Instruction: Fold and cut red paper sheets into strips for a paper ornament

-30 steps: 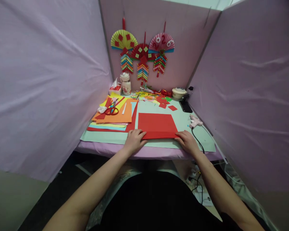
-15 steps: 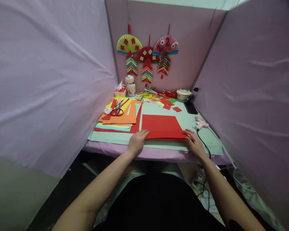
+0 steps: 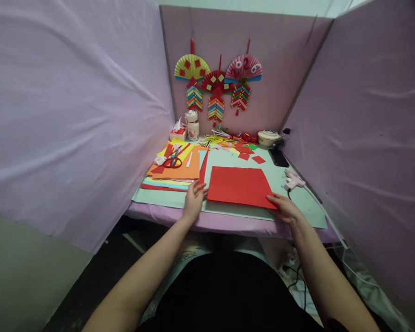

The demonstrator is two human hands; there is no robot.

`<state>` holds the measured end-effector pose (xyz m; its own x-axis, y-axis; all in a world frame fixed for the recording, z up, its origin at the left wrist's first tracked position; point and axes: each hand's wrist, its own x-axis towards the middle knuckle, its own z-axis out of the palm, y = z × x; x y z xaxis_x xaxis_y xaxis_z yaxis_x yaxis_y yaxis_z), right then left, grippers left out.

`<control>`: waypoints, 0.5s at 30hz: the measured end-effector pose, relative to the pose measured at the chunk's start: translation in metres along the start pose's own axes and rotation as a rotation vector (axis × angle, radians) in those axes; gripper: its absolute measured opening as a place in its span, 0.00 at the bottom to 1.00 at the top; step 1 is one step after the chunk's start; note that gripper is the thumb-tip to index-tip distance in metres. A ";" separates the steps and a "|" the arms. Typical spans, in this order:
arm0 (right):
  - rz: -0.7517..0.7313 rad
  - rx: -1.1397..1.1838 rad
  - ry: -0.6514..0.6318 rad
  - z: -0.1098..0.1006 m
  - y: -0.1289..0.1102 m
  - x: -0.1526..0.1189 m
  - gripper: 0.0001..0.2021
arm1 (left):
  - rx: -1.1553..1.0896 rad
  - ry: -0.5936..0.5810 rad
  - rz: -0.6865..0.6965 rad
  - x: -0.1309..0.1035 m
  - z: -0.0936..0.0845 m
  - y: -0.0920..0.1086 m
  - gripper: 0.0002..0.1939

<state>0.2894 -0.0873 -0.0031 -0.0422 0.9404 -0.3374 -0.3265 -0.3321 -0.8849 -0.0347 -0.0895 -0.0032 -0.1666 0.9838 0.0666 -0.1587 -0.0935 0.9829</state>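
Observation:
A red sheet of paper (image 3: 240, 185), seemingly folded, lies over the pale green mat, its near right corner a little raised. My right hand (image 3: 286, 207) grips that corner, thumb on top and the other fingers underneath. At the paper's left edge is my left hand (image 3: 194, 199), its fingers apart and slightly bent; whether a fingertip touches the edge I cannot tell. Just beyond my left hand lies a stack of coloured paper (image 3: 174, 173), topped by an orange sheet with red-handled scissors (image 3: 172, 162) and a white stick-like thing (image 3: 189, 159).
At the right are a glue gun (image 3: 293, 180) with its cord and a black phone (image 3: 279, 157). Paper strips (image 3: 224, 138), red squares (image 3: 258, 159), a bottle (image 3: 192, 125), a tissue box (image 3: 179, 131) and a lidded bowl (image 3: 269, 137) line the back. Paper fan decorations (image 3: 217, 85) hang behind.
My right hand has shifted its hold to thumb over the red paper's corner, raising it slightly. My left hand has come off the paper's near left corner, its fingers spreading. The whole view has shifted slightly.

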 end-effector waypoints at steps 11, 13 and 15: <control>0.020 -0.092 0.012 -0.017 -0.003 0.007 0.08 | -0.355 -0.366 -0.616 0.005 0.014 0.043 0.08; 0.027 -0.105 0.031 -0.015 -0.003 0.006 0.08 | -0.323 -0.374 -0.624 0.005 0.018 0.037 0.11; 0.023 -0.111 0.051 -0.014 -0.003 0.006 0.07 | -0.295 -0.361 -0.619 0.006 0.019 0.030 0.13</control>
<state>0.3034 -0.0821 -0.0070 0.0009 0.9286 -0.3712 -0.2194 -0.3619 -0.9060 -0.0225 -0.0835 0.0303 0.3560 0.8542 -0.3790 -0.3803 0.5029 0.7762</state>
